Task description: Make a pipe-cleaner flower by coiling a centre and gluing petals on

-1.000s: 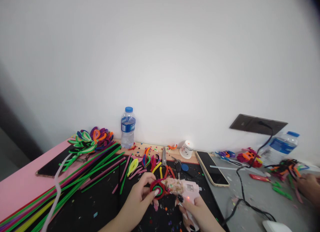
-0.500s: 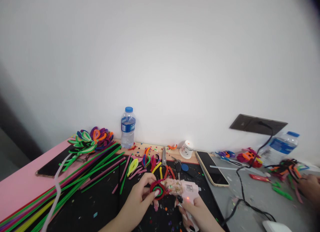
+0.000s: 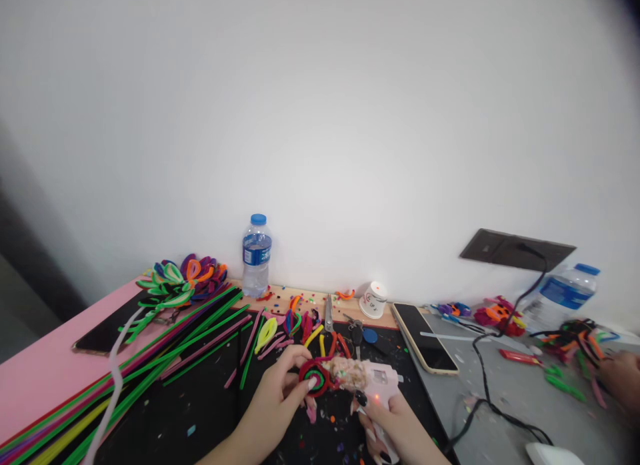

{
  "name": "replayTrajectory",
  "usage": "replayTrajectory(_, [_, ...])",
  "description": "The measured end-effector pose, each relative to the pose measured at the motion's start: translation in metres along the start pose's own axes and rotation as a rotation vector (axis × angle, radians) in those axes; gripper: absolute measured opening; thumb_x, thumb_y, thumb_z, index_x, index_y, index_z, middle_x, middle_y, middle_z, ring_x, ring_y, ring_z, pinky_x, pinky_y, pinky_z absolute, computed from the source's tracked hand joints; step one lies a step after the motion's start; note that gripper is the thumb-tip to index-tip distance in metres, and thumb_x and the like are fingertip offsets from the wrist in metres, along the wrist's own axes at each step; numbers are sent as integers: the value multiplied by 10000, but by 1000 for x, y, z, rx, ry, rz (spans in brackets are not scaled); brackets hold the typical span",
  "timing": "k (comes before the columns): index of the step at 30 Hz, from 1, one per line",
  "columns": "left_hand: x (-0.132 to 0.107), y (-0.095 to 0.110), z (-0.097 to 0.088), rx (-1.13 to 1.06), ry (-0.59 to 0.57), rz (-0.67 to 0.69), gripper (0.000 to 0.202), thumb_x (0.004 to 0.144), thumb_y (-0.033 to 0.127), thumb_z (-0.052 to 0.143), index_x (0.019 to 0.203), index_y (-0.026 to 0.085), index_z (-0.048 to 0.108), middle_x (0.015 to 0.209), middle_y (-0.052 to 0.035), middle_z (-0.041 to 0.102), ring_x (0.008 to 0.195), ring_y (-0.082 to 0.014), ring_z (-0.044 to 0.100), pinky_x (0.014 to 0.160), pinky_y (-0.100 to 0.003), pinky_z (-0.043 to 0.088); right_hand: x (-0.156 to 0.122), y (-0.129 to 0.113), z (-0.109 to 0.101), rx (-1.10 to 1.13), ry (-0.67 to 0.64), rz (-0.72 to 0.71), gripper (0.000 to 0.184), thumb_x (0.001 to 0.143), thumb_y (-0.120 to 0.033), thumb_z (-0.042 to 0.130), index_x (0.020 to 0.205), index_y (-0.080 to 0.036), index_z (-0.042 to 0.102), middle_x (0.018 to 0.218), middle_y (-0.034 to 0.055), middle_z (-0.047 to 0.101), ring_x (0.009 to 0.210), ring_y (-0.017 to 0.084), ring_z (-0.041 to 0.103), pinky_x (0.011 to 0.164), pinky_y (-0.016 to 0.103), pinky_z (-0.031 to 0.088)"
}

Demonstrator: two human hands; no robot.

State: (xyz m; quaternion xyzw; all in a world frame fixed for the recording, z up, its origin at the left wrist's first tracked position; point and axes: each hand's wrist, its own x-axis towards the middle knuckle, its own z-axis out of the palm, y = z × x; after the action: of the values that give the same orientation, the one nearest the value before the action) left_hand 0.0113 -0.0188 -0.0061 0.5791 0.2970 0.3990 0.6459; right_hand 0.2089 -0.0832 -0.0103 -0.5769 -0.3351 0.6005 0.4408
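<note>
My left hand (image 3: 277, 398) pinches a round coil of red, green and black pipe cleaner (image 3: 314, 378) just above the black mat (image 3: 200, 411). My right hand (image 3: 395, 428) grips the handle of a pink glue gun (image 3: 377, 381), a finger on its trigger and a red light lit on its body. The gun's front end, crusted with dried glue and fluff (image 3: 345, 373), touches the coil's right edge.
Long green, pink and yellow pipe cleaners (image 3: 165, 358) lie at left beside finished flowers (image 3: 185, 281). Water bottle (image 3: 256, 255), scissors (image 3: 328, 315), keys (image 3: 356, 331), small cup (image 3: 373, 299) and phone (image 3: 424, 346) stand behind. Another person's hand (image 3: 620, 378) works at right near a black cable (image 3: 487, 385).
My hands, the coil and the glue gun have barely shifted. The other person's hand at right has drawn slightly towards the frame's edge.
</note>
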Motion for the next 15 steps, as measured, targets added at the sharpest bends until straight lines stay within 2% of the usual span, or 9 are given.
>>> replayTrajectory(6, [0,1,0,-1,21,9,165,821,293,539,932,222,439,831,20,517,509,-111,616,489,-227,467,-5,-5,3,-1,30,0,531,570,-604,683,768,-185,424,425,-105,472,288,12,315,311,152,307])
replayTrajectory(15, [-1,3,-1,-8,25,15,145,827,258,533,931,219,441,799,31,495,527,-116,612,501,-232,474,-3,-1,3,-11,65,-26,503,584,-583,683,738,-186,416,417,-109,453,275,10,299,294,153,277])
